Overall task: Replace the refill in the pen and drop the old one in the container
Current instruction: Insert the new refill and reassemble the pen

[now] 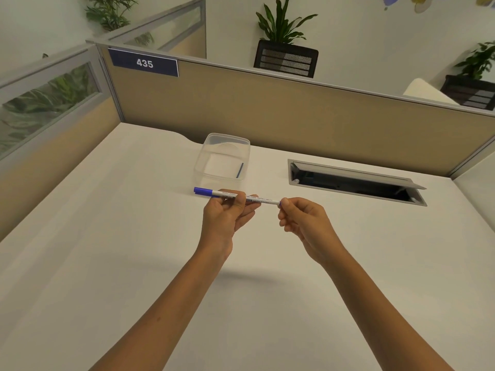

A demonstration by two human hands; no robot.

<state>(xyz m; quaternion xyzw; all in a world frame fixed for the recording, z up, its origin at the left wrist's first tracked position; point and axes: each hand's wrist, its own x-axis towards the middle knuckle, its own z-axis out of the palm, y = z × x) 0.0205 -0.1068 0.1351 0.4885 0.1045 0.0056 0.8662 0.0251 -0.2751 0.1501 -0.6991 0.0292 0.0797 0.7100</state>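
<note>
A white pen (263, 200) with a blue cap on its left end is held level above the white desk. My left hand (227, 218) grips the barrel near its middle. My right hand (301, 218) pinches the pen's right end between thumb and fingertips. Behind the pen stands a clear plastic container (211, 145), open at the top. A thin blue refill (239, 170) lies inside it, leaning against the right wall.
An open cable hatch (356, 183) is sunk into the desk at the right, its lid tilted up. Beige partition walls (267, 108) close the desk at the back and left. The desk surface (107, 263) stretches wide in front.
</note>
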